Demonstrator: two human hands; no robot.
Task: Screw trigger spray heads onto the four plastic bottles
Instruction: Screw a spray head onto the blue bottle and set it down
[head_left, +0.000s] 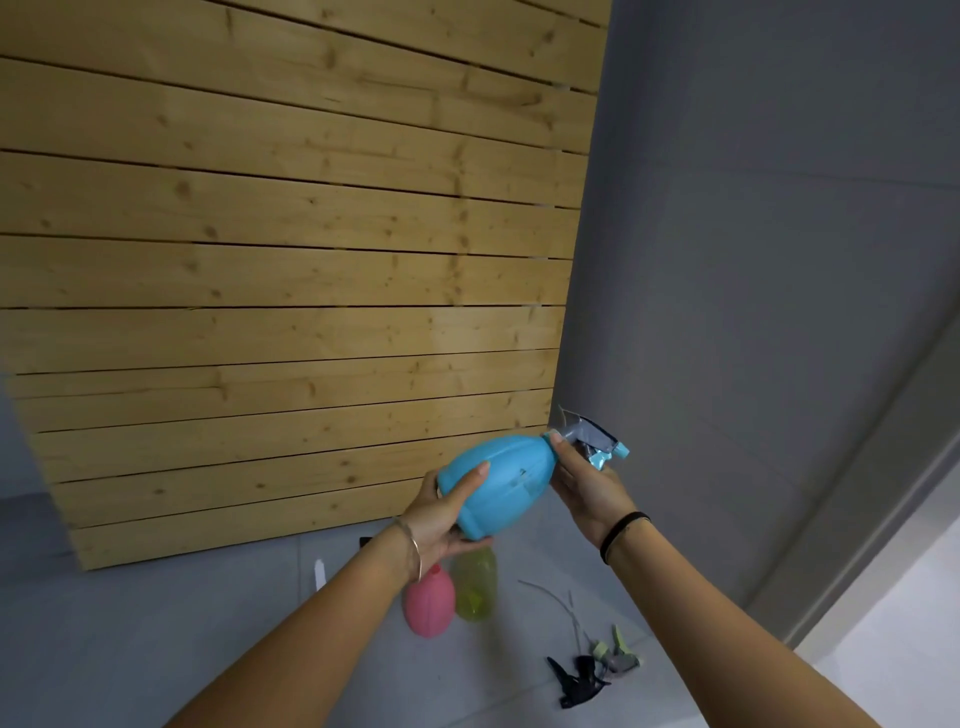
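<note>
A blue plastic bottle (501, 483) is held up in the air, tilted with its neck to the upper right. My left hand (441, 512) grips its wide base from below. My right hand (587, 486) is closed around the neck, where a grey and blue trigger spray head (597, 441) sits on the bottle. On the grey floor below lie a pink bottle (430, 605) and a yellow-green bottle (475, 587), both without heads. Further right lie a black spray head (576, 680) and a green and grey spray head (618, 656) with thin tubes.
A slatted wooden panel (291, 291) leans against the grey wall (753, 260) behind the bottles. A small white object (319, 574) and a dark object (365, 542) lie on the floor by the panel's foot. A lighter floor strip (893, 623) runs at the right.
</note>
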